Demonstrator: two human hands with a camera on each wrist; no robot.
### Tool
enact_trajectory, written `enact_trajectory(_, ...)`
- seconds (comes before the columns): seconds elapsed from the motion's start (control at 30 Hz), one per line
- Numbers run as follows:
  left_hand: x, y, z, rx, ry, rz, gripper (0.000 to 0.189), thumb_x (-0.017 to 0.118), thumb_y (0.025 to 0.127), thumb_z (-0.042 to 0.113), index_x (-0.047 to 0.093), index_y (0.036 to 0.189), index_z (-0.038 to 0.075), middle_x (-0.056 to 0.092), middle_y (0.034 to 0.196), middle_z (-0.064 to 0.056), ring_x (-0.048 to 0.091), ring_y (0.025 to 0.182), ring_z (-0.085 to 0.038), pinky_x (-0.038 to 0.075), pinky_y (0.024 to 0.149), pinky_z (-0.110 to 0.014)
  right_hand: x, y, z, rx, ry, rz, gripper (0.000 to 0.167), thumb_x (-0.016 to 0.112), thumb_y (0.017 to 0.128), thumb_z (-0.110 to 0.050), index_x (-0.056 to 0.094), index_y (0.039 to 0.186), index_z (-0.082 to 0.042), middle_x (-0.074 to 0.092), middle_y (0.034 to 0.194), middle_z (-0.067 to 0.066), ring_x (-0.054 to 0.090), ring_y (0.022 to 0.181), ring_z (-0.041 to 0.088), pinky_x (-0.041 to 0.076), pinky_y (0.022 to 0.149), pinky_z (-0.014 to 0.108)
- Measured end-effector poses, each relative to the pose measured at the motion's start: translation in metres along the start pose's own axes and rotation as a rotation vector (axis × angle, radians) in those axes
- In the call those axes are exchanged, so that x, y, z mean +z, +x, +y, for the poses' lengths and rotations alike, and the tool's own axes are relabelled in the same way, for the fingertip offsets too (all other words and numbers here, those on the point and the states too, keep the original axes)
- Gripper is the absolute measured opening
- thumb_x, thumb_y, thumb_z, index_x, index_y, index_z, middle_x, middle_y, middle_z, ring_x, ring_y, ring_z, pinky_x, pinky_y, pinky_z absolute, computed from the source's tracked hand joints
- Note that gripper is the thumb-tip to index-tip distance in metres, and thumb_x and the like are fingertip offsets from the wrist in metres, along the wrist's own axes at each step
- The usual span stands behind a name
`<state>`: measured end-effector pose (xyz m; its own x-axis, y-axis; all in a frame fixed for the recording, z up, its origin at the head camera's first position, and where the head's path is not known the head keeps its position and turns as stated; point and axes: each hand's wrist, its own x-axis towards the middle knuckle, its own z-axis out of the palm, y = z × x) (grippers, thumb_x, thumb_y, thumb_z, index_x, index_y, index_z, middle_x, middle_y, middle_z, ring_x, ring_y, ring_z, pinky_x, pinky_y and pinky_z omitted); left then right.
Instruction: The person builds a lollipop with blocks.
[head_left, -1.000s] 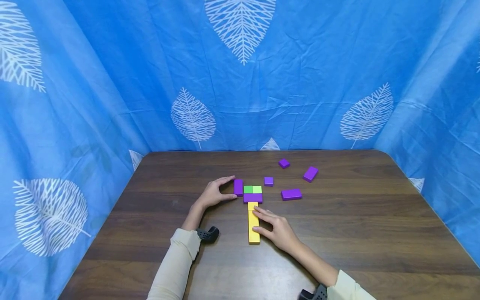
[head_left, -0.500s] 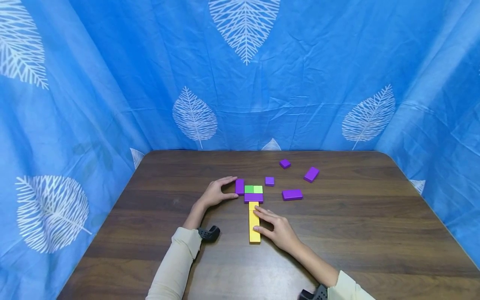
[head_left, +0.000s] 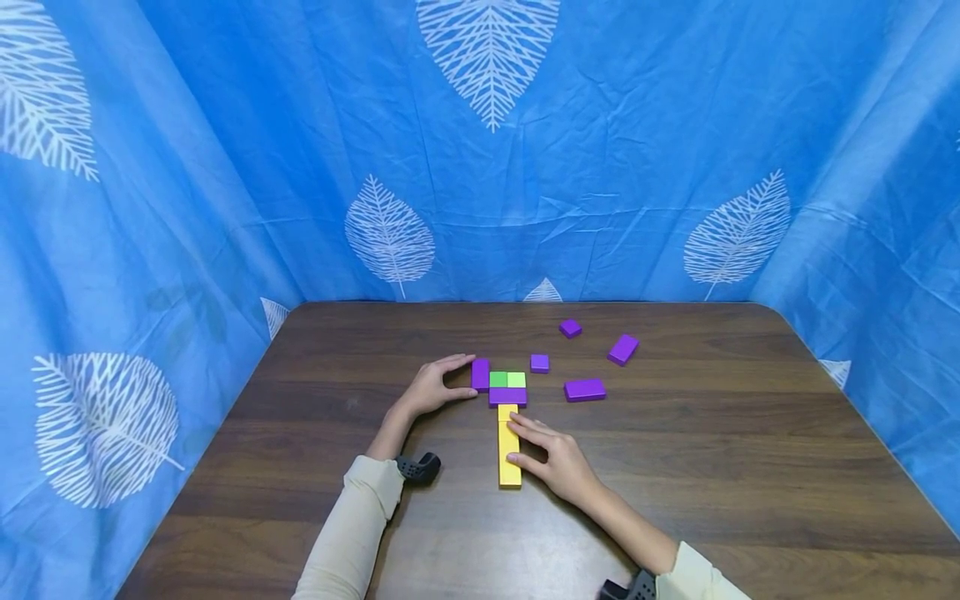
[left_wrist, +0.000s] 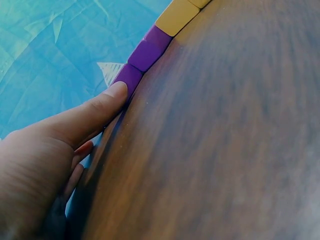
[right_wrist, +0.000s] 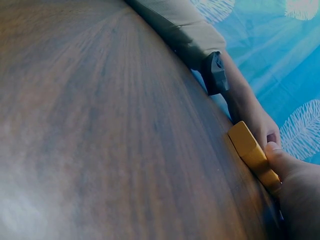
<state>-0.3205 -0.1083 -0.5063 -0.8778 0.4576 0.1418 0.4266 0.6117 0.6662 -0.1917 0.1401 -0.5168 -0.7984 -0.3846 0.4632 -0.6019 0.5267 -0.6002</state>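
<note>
My left hand (head_left: pixel 429 388) pinches an upright-lying purple block (head_left: pixel 481 376) between thumb and fingers at its two short ends. That block stands right beside a green block (head_left: pixel 498 379) and a light green block (head_left: pixel 517 379). Below the greens, a second purple block (head_left: pixel 507 397) lies crosswise. A column of yellow blocks (head_left: pixel 509 462) runs from it toward the front. My right hand (head_left: pixel 562 467) rests its fingertips and thumb along the column's right side, fingers fairly straight. In the right wrist view the thumb (right_wrist: pixel 274 150) touches the yellow block's side.
To the right lie loose purple blocks: a small one (head_left: pixel 539 363), another small one (head_left: pixel 570 328) farther back, a tilted long one (head_left: pixel 623 350) and a long one (head_left: pixel 585 390). The wooden table (head_left: pixel 712 467) ends at a blue leaf-patterned curtain (head_left: pixel 615 150).
The whole scene shifts slightly right in the head view between the first frame and now. Hands and blocks keep their places relative to each other.
</note>
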Motion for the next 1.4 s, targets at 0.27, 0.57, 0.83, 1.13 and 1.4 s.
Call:
enact_trajectory(0.27,0.001,-0.001,-0.002,0.012,-0.006,0.006,0.067,0.072,0.077,0.044,0.05,0.135,0.018,0.046,0.138,-0.007,0.039,0.128,-0.024,0.031,0.104,-0.043,-0.001,0.0,-0.002,0.001,0.008,-0.002,0.047,0.07,0.082,-0.03,0.062,0.12,-0.006,0.054,0.129,0.005,0.051,0.117,0.024,0.039,0.098,0.041)
enact_trajectory(0.57,0.001,0.0,-0.002,0.029,-0.006,0.007,0.067,0.072,0.076,0.044,0.051,0.134,0.018,0.046,0.137,-0.007,0.039,0.128,-0.023,0.032,0.104,-0.042,-0.001,0.0,-0.002,-0.011,0.002,0.02,0.046,0.07,0.081,-0.03,0.062,0.121,-0.007,0.054,0.129,0.005,0.051,0.116,0.024,0.04,0.098,0.041)
enact_trajectory(0.83,0.001,-0.001,0.001,0.021,-0.006,0.001,0.067,0.072,0.077,0.044,0.05,0.135,0.018,0.046,0.138,-0.007,0.039,0.128,-0.025,0.032,0.104,-0.044,-0.001,0.001,0.001,0.019,0.033,0.062,0.044,0.07,0.082,-0.029,0.063,0.12,-0.009,0.054,0.129,0.003,0.051,0.116,0.022,0.042,0.095,0.041)
enact_trajectory(1.13,0.001,-0.002,0.0,0.032,0.004,0.0,0.067,0.071,0.078,0.043,0.049,0.135,0.016,0.046,0.137,-0.008,0.039,0.128,-0.025,0.032,0.104,-0.043,-0.017,0.02,0.002,0.014,0.062,0.176,0.035,0.07,0.083,-0.021,0.066,0.116,-0.008,0.061,0.12,0.004,0.057,0.11,0.022,0.043,0.094,0.039)
enact_trajectory(1.4,0.0,-0.003,0.0,0.039,0.001,-0.006,0.068,0.07,0.078,0.046,0.049,0.136,0.016,0.045,0.138,-0.008,0.038,0.129,-0.025,0.031,0.104,-0.043,-0.052,0.063,0.025,0.076,0.01,0.258,0.036,0.07,0.083,-0.023,0.065,0.116,-0.009,0.063,0.116,0.006,0.056,0.11,0.025,0.043,0.094,0.04)
